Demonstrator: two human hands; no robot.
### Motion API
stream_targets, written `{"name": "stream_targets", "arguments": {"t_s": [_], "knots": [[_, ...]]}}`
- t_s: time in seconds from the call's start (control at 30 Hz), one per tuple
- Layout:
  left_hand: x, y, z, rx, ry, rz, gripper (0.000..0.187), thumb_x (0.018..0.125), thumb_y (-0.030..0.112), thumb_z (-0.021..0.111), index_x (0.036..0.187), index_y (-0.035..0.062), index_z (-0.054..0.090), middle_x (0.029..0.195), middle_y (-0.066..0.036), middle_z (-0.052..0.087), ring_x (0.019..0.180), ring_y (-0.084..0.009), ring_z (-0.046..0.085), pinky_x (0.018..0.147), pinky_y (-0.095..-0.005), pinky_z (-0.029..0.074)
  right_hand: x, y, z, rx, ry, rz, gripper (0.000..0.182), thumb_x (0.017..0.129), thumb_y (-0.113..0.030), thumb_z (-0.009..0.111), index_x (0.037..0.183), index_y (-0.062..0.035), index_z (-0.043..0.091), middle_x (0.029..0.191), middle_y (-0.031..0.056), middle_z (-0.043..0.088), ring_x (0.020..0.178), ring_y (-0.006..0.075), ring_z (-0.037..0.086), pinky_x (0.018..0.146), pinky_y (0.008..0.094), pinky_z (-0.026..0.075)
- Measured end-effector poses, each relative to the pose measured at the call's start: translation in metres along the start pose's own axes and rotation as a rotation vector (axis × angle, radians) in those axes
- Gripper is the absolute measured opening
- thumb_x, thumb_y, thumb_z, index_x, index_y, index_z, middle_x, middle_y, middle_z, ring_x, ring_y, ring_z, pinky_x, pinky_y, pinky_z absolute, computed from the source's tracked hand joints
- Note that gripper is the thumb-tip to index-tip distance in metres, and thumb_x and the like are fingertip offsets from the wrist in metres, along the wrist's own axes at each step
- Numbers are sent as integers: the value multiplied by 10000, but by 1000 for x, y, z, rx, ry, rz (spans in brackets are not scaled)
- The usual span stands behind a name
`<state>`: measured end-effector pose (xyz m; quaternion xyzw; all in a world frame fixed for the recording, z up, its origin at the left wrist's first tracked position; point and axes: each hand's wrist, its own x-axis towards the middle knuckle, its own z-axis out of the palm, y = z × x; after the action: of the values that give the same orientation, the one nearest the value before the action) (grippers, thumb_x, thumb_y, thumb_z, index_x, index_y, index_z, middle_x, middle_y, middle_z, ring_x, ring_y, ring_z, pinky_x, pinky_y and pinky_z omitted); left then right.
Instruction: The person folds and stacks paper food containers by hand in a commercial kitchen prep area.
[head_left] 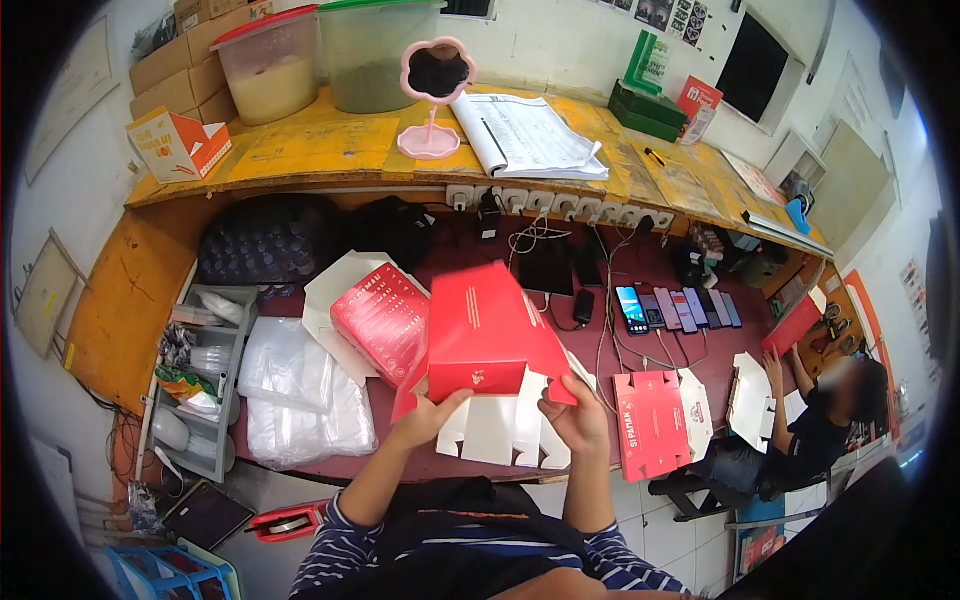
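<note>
Two near corners of the red box (478, 325) are pinched, one by the left hand (430, 418), one by the right hand (582, 418), apparently for balanced support.

Left hand (436, 416) and right hand (582, 414) hold a partly folded red box (482, 330) by its near flaps, over the front edge of the maroon counter (725, 346). Clear plastic bags (305, 400) lie along that edge near the left corner; a red carton blank (652, 420) lies at it, farther right. Phones (687, 311) lie in a row toward the right end, where a co-worker (825, 430) touches another red box (797, 318).
</note>
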<state>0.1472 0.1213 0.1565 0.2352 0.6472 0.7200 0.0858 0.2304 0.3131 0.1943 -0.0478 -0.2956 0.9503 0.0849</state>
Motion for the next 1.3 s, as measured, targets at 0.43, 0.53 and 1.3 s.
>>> {"name": "stream_targets", "arguments": {"t_s": [0.43,0.53,1.3], "knots": [[-1,18,37,-1112,131,-306,268,878,283,362,988,63,466,872,-30,542,759,-142,507,620,-296,409,16,66,9,-17,270,-176,292,745,-57,593,1000,-111,461,898,21,529,723,103,498,581,196,388],[-2,-20,14,-1389,15,-385,357,870,357,328,1006,84,512,956,-5,545,872,-138,485,682,-307,387,19,73,12,-187,372,-367,365,740,-41,593,1074,-90,451,967,35,530,863,126,492,751,249,385],[93,-150,-234,624,444,-53,464,695,298,647,1038,37,475,902,-51,539,687,-179,540,593,-282,444,45,126,-130,-2167,192,147,474,709,-339,627,1057,-52,481,940,116,566,878,256,535,777,420,398]]}}
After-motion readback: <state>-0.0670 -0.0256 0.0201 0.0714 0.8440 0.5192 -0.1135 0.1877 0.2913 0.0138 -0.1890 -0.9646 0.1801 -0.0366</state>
